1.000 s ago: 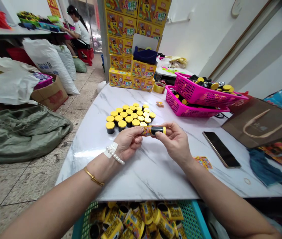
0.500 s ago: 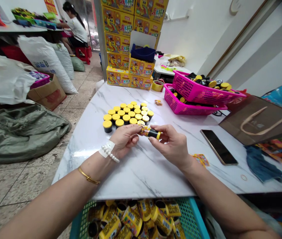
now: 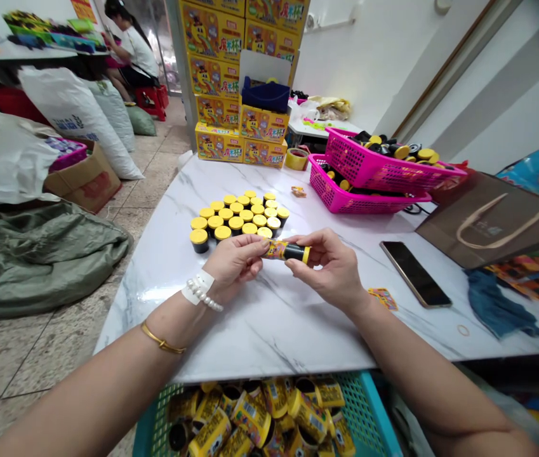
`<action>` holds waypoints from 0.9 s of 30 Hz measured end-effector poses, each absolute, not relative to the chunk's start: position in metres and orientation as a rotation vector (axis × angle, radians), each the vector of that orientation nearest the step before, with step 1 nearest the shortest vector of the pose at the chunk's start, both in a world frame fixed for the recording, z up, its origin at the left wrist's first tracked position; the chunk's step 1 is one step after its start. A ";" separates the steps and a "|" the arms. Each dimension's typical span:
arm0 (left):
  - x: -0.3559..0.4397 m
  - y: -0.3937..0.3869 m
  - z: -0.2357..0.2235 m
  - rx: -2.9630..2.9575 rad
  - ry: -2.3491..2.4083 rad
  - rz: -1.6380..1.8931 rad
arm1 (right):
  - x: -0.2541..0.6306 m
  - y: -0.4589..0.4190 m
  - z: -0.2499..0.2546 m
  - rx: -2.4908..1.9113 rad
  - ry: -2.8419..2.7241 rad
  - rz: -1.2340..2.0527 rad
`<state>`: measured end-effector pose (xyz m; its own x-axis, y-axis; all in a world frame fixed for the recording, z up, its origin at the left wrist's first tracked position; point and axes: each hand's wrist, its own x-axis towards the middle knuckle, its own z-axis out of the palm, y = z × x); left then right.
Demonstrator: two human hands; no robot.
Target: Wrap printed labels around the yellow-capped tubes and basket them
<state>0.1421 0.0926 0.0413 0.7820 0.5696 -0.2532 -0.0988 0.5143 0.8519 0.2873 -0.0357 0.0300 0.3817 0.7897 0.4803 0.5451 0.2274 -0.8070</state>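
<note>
Pinching a small tube [image 3: 287, 251] lying level, left hand [image 3: 235, 263], right hand [image 3: 331, 270], yellow cap rightward.

Bare marble table [image 3: 269, 330] lies open across the lower middle of the frame, below both hands. Just above them, at centre, a cluster of yellow-capped jars [image 3: 238, 219] blocks the way. To the right lie a phone [image 3: 414, 273] and a brown paper bag [image 3: 492, 222]; stacked pink baskets [image 3: 369, 181] fill the upper right.
</note>
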 end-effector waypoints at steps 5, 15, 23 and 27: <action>0.143 0.095 0.040 0.902 0.598 0.476 | 0.289 -0.035 0.033 -1.478 -1.412 0.127; 0.143 0.091 0.040 0.996 0.558 0.422 | 0.288 -0.036 0.029 -1.380 -1.414 0.177; 0.139 0.098 0.045 1.338 0.455 0.526 | 0.291 -0.035 0.031 -1.252 -1.396 0.253; 0.137 0.100 0.045 1.391 0.385 0.367 | 0.295 -0.036 0.036 -1.312 -1.462 0.314</action>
<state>0.1373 0.0998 0.0454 0.8829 0.4672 -0.0466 -0.0234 0.1430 0.9894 0.2947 -0.0362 0.0357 0.2055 0.8259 0.5250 0.5371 0.3533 -0.7660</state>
